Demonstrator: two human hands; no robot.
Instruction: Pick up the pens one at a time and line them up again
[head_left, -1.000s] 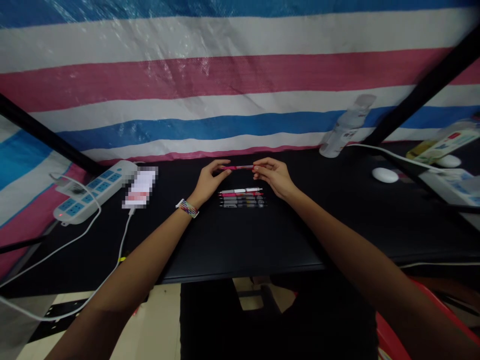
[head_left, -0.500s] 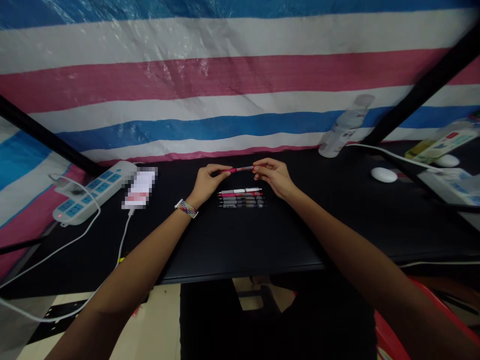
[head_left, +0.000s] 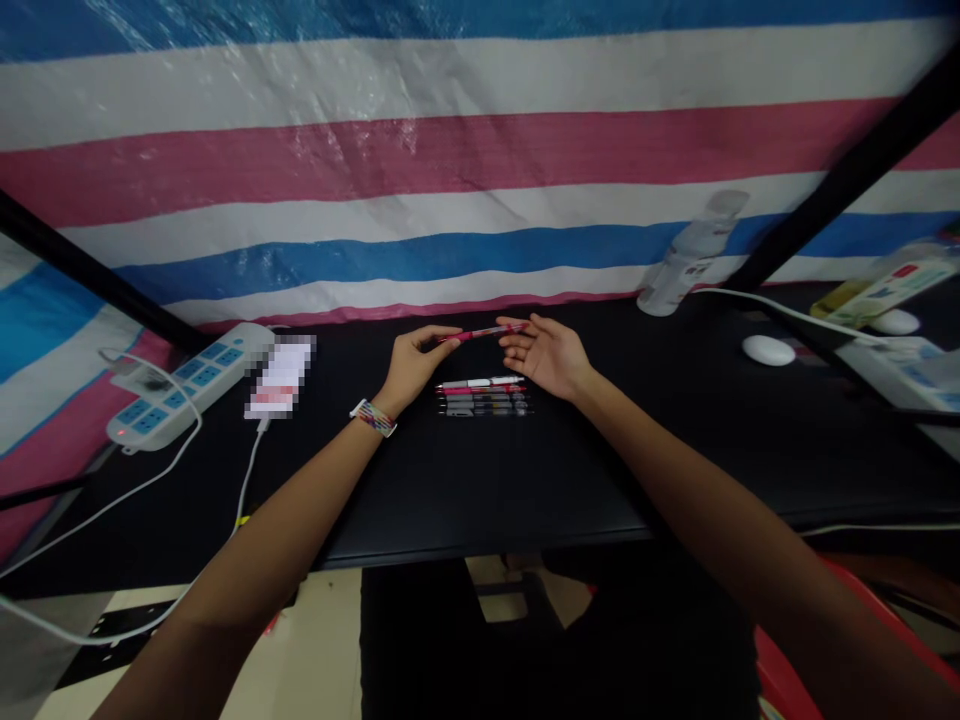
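Observation:
Between thumb and fingers, my left hand [head_left: 415,362] pinches one end of a red pen [head_left: 487,332], held just above the table with its right end tilted slightly up. My right hand [head_left: 551,357] is at the pen's other end, palm turned partly up and fingers apart; whether a fingertip touches the pen I cannot tell. Just below both hands, several pens lie side by side in a row: a white pen [head_left: 481,383] at the far side, a red one under it, and grey or clear pens [head_left: 484,405] nearest me.
On the black table [head_left: 480,490], a power strip [head_left: 191,380] and a phone [head_left: 281,375] on a cable are at left. A bottle [head_left: 690,255], a white mouse [head_left: 768,350] and another bottle [head_left: 885,295] stand at right. A striped sheet [head_left: 465,150] hangs behind.
The fingers of my right hand have opened away from the pen, and the palm has turned up. The pen's right end has risen a little; my left hand keeps its pinch.

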